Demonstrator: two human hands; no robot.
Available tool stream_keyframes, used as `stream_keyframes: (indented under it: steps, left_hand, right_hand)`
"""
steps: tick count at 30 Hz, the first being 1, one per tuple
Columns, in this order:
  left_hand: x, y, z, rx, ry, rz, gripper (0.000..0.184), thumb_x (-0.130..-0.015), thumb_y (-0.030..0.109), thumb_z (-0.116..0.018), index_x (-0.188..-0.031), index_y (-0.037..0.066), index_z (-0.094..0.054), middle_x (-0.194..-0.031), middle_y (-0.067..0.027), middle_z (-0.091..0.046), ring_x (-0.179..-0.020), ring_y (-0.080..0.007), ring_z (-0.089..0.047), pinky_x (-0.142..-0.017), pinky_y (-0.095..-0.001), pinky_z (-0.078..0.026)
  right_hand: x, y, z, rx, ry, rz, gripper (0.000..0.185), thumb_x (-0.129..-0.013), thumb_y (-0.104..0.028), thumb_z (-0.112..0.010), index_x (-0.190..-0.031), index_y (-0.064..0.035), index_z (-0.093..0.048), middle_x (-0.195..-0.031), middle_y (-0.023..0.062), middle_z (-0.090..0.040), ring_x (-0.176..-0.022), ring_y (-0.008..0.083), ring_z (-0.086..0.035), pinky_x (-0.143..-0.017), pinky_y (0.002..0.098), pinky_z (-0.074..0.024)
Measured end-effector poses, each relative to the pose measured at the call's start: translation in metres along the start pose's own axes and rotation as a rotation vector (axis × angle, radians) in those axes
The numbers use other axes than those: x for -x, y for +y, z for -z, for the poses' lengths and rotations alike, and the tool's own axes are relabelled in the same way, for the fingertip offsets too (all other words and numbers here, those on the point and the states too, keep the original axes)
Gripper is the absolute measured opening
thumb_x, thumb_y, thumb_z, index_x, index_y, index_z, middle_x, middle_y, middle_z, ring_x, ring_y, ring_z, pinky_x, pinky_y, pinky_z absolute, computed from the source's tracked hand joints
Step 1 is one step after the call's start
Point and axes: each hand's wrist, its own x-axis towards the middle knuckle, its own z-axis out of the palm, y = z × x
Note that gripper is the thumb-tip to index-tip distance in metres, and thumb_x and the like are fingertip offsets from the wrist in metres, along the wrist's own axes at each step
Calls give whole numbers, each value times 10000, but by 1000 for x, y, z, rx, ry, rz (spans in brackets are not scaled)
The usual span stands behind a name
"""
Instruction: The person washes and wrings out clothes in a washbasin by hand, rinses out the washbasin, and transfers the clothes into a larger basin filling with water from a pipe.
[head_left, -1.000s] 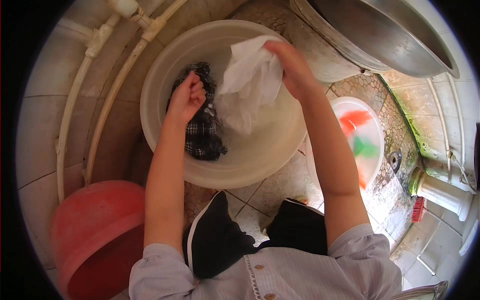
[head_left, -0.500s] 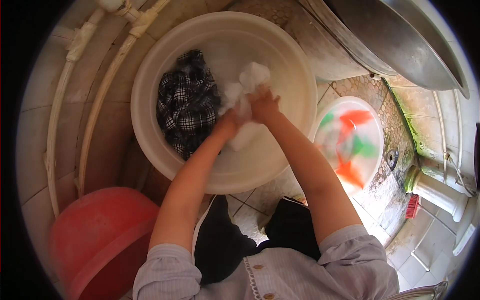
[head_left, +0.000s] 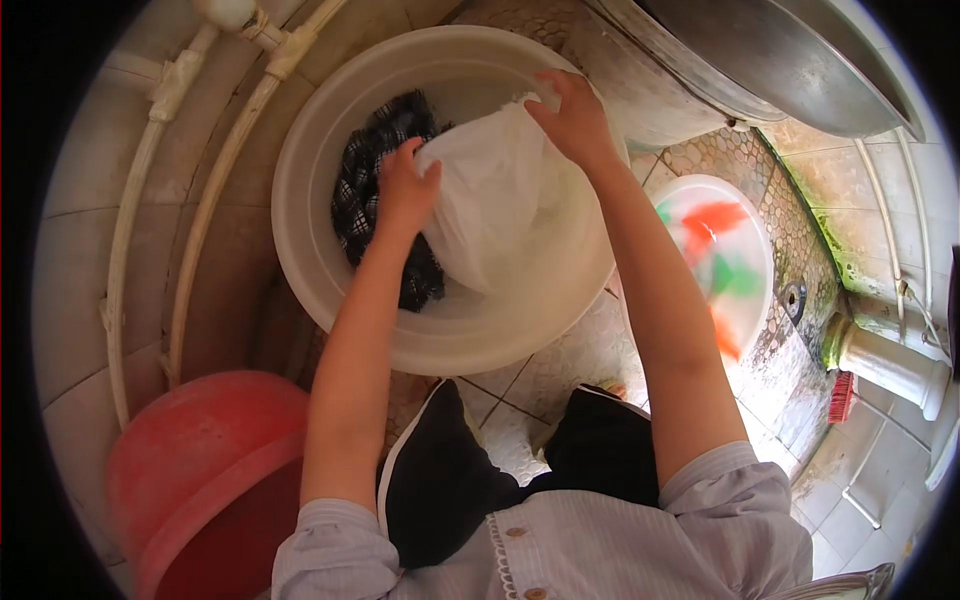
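A wet white cloth (head_left: 482,190) hangs spread out between my two hands over a large white basin (head_left: 305,300). My left hand (head_left: 406,195) grips its left edge with thumb and fingers. Higher up, at the far right corner of the cloth, my right hand (head_left: 578,120) holds on near the basin's rim. A black-and-white plaid cloth (head_left: 365,190) lies bunched in the left part of the basin, partly behind my left hand. Cloudy water shows around both cloths.
At the lower left a red basin (head_left: 200,440) is tilted on its side. A smaller basin with red and green patterns (head_left: 725,260) stands to the right. Pipes (head_left: 225,170) run along the left wall, and a large metal pan (head_left: 780,60) leans upper right.
The white cloth was bunched between both hands low in the basin; now it is lifted and spread. My hands have moved apart, the right one up and away, the left one leftward.
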Motion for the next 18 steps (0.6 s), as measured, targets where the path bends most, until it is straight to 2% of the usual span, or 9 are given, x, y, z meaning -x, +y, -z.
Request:
stream_keyframes:
  steps: [2,3,4,5,6,9,13,16,18]
  left_hand:
    - [16,11,-4,-463,253,-368,286,-808,202,-561,-1034,25,-566,-989,-157,-603,-952,-290,-574,-818,-363,-445]
    - [20,11,-4,-355,-22,-147,312,-776,211,-625,-1034,47,-562,-1070,-172,-560,-953,-333,-547,-833,-376,-431]
    - [22,11,-8,-354,-27,-149,312,-776,211,-625,-1034,47,-562,-1070,-172,-560,-953,-333,-547,-833,-376,-431]
    - [24,12,-13,-482,-383,44,350,-767,236,-636,-1054,52,-560,-1116,-180,-537,-978,-336,-540,-842,-380,-426]
    - [28,11,-19,-600,-740,243,388,-757,262,-648,-1074,57,-558,-1163,-188,-515,-1003,-339,-533,-851,-383,-420]
    - [59,-20,-47,-635,-619,135,486,-739,333,-664,-1113,46,-548,-1163,-202,-520,-1039,-345,-522,-875,-380,-412]
    - [66,-80,-61,-557,-546,-53,507,-800,379,-583,-1122,-9,-533,-1138,-198,-541,-1066,-309,-523,-900,-366,-408]
    - [54,-63,-36,-315,-716,60,479,-849,364,-524,-1126,-26,-524,-1098,-159,-575,-1058,-261,-531,-904,-348,-413]
    - [49,-14,2,506,-510,623,395,-880,331,-489,-1088,4,-564,-1072,-95,-595,-1018,-192,-550,-875,-322,-430]
  right_hand:
    - [3,-9,13,-29,-299,-76,253,-713,-248,-648,-933,-126,-636,-945,129,-618,-904,296,-579,-821,377,-450]
    - [8,-6,11,-26,-298,-84,253,-713,-248,-648,-933,-126,-636,-945,129,-618,-904,296,-579,-821,377,-450]
    - [15,0,4,63,-614,-72,288,-706,-265,-656,-962,-133,-631,-953,130,-621,-914,297,-579,-824,380,-449]
    - [24,5,-4,152,-930,-58,325,-700,-281,-664,-990,-141,-626,-961,131,-624,-924,299,-578,-827,383,-448]
    - [38,11,-13,196,-1010,11,348,-688,-293,-676,-1000,-145,-627,-973,133,-623,-932,299,-578,-825,389,-449]
    - [96,26,-39,352,-946,347,417,-657,-335,-703,-1013,-130,-630,-976,136,-625,-965,293,-572,-814,405,-457]
    - [115,25,-64,469,-1144,165,405,-686,-307,-684,-1018,-85,-613,-1026,145,-599,-996,319,-545,-828,419,-435]
    - [92,36,-63,496,-1377,107,401,-741,-330,-638,-1040,-66,-605,-961,129,-612,-928,297,-575,-782,401,-454]
    - [65,66,-51,-97,-1186,-276,360,-790,-332,-591,-1010,-47,-605,-856,76,-613,-785,242,-579,-701,352,-468]
